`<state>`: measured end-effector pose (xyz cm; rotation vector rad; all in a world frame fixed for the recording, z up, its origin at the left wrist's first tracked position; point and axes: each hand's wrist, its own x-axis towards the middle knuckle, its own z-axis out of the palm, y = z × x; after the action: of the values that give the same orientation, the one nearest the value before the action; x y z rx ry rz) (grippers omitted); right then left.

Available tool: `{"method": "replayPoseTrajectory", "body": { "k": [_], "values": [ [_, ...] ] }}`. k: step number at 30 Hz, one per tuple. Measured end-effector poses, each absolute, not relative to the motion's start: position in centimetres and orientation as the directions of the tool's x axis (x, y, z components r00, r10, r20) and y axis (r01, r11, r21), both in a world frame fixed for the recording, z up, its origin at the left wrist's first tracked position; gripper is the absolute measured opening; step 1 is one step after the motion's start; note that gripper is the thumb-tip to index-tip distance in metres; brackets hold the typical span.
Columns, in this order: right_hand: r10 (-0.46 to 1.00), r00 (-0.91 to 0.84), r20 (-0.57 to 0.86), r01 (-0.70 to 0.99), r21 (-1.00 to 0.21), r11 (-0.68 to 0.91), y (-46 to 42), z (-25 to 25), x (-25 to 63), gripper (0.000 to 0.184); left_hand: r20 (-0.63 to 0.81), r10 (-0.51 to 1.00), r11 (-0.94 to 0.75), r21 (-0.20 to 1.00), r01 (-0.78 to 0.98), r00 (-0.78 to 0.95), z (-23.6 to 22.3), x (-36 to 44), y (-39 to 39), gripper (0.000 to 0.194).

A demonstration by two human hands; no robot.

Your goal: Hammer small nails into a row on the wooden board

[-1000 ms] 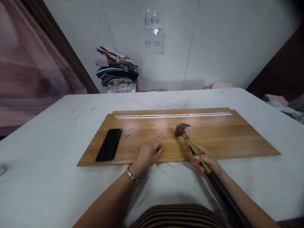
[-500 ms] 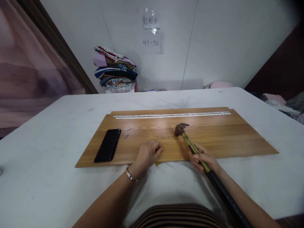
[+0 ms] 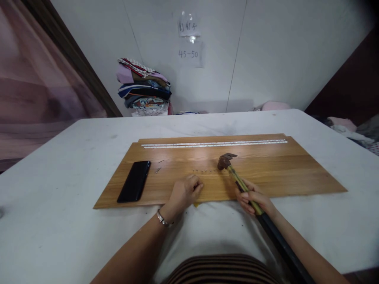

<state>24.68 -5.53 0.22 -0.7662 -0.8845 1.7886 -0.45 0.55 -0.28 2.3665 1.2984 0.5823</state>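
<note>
My right hand is wrapped round the handle of a claw hammer, whose long dark grip runs back along my forearm. The rusty head sits low over a wooden board, at the right part of a row of small nail heads. Whether the head touches the board I cannot tell. Just left of the row, my left hand rests on the board with its fingers curled in. Anything inside them is hidden. Several loose nails lie farther left.
A black phone lies on the board's left side. Two white ruler-like strips run along its far edge. The board lies on a white table. Folded cloths are stacked behind the table, against the wall.
Almost nothing differs. Both hands and the hammer stay in place, with only a very slight shift of the hammer head.
</note>
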Motion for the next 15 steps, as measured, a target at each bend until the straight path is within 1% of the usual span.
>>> {"method": "replayPoseTrajectory", "body": {
  "k": [2,7,10,15],
  "values": [
    [0.929,-0.35,-0.12,-0.48,-0.829,-0.288,-5.48,0.16,24.68,0.025,0.173,0.852,-0.507,0.506,0.698,0.494,-0.27,-0.44,0.57,0.013],
    [0.929,-0.355,-0.108,-0.476,-0.834,-0.279,-5.49,0.27,24.71,0.027,0.167,0.856,-0.502,0.492,0.711,0.489,-0.03,-0.38,0.53,0.011],
    [0.935,-0.341,-0.097,-0.473,-0.842,-0.26,-5.59,0.34,24.73,0.023,0.162,0.859,-0.496,0.495,0.713,0.485,0.09,-0.38,0.48,0.011],
    [0.936,-0.334,-0.114,-0.47,-0.84,-0.27,-5.72,0.49,24.74,0.029,0.16,0.86,-0.494,0.503,0.709,0.485,0.03,-0.39,0.5,0.01]
  ]
}}
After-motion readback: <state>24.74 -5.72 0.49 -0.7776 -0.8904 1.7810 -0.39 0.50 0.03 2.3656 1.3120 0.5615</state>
